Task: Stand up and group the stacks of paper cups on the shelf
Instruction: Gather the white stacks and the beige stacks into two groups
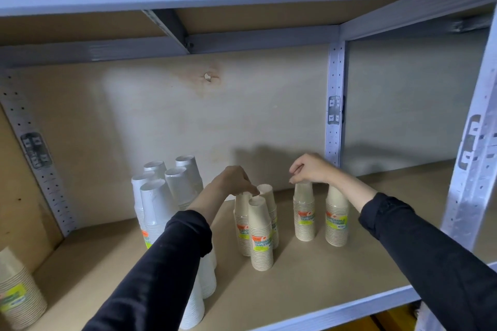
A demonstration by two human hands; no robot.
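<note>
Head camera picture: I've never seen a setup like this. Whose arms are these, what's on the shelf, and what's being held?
This is one picture from a camera worn on a person's head, looking down at their own black-sleeved arms; no machine. On the brown shelf board stand stacks of upside-down cups: tall white paper-cup stacks on the left, three beige labelled paper-cup stacks in the middle, a pair of beige stacks to the right, and a lone beige stack far left. The left hand pinches the top of the rear-left middle stack; the right hand grips the top of the pair's left stack.
</note>
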